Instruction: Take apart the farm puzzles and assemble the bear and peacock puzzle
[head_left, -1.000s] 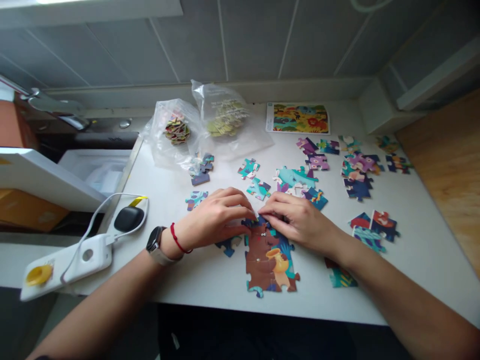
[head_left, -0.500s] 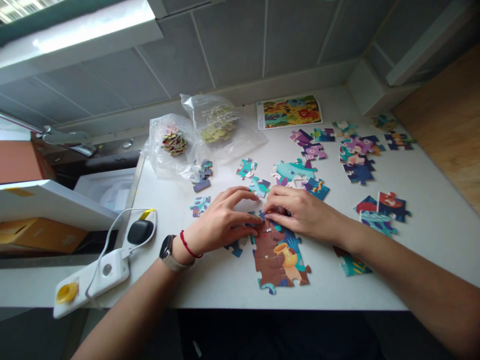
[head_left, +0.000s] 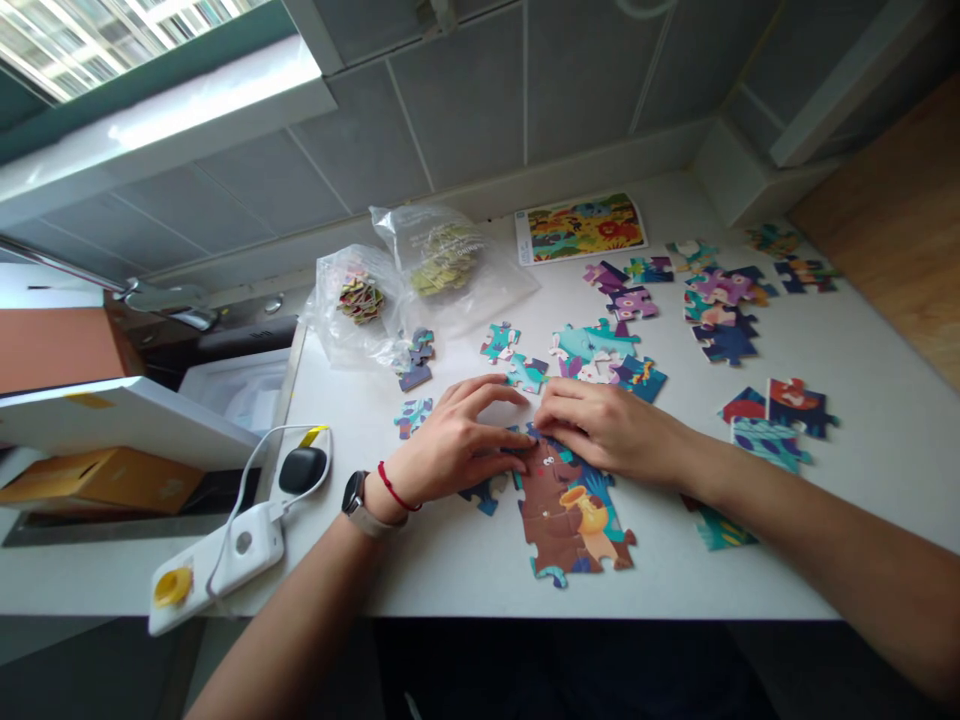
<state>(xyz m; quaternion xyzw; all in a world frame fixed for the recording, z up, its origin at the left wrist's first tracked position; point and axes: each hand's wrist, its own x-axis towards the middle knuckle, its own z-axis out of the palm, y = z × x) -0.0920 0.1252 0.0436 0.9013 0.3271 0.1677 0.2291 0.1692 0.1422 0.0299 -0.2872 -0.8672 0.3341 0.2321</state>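
Note:
A joined section of jigsaw puzzle (head_left: 544,520) shows a brown bear with a yellow honey pot and lies flat near the counter's front edge. My left hand (head_left: 469,435) reaches its upper left side, fingers apart, thumb and index fingertips touching the edge. My right hand (head_left: 611,425) is at the top edge, its fingers curled together on a puzzle piece mostly hidden beneath them. Partly under my left hand are dark blue loose pieces (head_left: 487,496). Just beyond my hands lie a teal piece (head_left: 527,374) and a joined teal section (head_left: 592,343).
Two clear bags (head_left: 352,345) of pieces stand at the back, beside a picture card (head_left: 581,228). More pieces lie to the right, including a purple cluster (head_left: 724,288) and a blue patterned piece (head_left: 766,442). A white power strip (head_left: 259,540) with a cable is at left.
The whole view has shifted slightly. My right fingers have drawn back a little from the bear's head, showing more of its face. My left hand stays almost where it was.

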